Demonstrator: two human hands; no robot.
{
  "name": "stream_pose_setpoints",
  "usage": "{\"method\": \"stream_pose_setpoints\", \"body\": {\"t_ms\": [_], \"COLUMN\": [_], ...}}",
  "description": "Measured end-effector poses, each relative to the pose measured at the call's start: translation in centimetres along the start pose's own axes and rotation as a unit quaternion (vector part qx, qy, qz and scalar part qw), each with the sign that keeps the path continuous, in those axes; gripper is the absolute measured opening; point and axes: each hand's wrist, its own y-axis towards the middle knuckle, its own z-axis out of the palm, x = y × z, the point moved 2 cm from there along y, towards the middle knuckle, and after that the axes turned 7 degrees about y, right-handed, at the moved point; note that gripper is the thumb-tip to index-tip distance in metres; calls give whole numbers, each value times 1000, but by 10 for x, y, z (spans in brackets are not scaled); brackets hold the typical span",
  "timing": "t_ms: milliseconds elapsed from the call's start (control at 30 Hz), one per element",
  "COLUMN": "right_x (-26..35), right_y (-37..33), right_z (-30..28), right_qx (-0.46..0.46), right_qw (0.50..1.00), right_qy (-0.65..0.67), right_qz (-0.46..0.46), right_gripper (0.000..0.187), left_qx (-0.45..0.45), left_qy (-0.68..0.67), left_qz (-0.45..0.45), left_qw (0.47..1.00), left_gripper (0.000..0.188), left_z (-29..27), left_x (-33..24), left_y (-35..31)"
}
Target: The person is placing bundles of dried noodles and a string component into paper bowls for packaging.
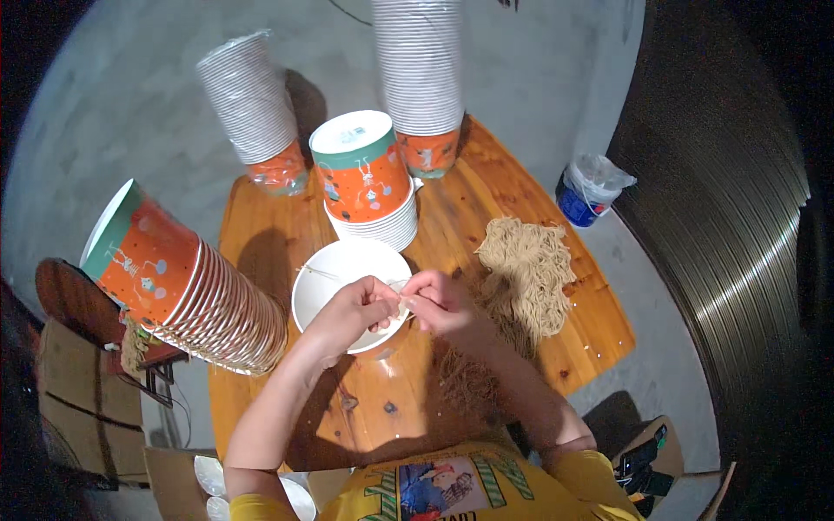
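A white-lined paper bucket stands in front of me on the wooden table, its mouth facing up. Over its right rim my left hand and my right hand meet, fingertips pinched together. A thin pale string shows between them, though its ends are too fine to follow. More string crosses the bucket's upper left rim. To the right of my hands lies a tangled heap of beige string, partly in shadow and partly behind my right forearm.
Nested orange-and-green buckets stand behind, with two taller wrapped stacks, left and right. At left leans a long stack with strings around its rims. A blue pail sits on the floor beyond the wooden table.
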Motion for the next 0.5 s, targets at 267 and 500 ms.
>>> {"method": "stream_pose_setpoints", "body": {"t_ms": [267,500], "right_x": [40,25], "right_y": [18,32], "right_z": [-7,-10], "right_qx": [157,113], "right_qw": [986,989], "right_qy": [-34,-57], "right_qz": [40,71], "right_gripper": [14,11], "left_qx": [4,28], "left_qy": [-9,-5], "left_qz": [60,43], "left_qw": [998,999], "left_gripper": [11,18], "left_z": [8,11], "left_x": [-5,-7], "left_y": [2,-1]}}
